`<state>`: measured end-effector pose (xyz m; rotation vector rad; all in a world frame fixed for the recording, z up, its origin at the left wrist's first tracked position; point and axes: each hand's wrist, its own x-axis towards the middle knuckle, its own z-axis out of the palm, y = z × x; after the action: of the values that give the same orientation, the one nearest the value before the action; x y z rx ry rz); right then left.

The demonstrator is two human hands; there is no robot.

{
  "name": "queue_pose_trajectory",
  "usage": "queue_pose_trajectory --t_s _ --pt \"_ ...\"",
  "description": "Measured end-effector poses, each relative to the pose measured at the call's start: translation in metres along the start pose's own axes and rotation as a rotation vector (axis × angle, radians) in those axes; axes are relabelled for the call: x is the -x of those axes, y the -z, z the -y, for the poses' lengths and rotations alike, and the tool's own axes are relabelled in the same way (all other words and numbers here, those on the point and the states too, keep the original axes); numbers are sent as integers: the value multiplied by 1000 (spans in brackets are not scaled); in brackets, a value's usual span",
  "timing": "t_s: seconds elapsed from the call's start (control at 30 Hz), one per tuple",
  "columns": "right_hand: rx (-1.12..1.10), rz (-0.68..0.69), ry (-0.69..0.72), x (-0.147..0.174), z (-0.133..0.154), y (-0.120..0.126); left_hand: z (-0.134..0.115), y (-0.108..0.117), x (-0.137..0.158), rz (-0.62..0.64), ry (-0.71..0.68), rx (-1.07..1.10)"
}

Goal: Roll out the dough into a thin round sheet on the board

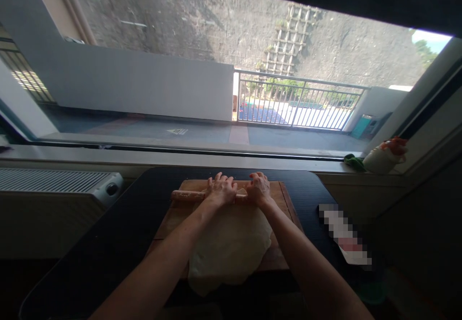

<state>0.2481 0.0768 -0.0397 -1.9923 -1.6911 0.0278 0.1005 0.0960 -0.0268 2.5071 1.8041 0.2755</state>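
I can't see the middle of the rolling pin point(187, 195); my left hand point(221, 190) and right hand point(258, 188) cover it, so its right end is hidden. The dough point(231, 243) edge nearest me blurs into shadow. A pixelated obj point(343, 236) at right is unreadable.

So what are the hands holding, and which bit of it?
A wooden rolling pin. The left hand and right hand press on its middle, at the far edge of the dough; its left end sticks out free.
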Motion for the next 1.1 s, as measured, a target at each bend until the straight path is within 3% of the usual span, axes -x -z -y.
queue_pose_trajectory --t_s 1.1 --pt "-8 -23 -18 1 1 -2 1 -5 -1 -40 4 28"
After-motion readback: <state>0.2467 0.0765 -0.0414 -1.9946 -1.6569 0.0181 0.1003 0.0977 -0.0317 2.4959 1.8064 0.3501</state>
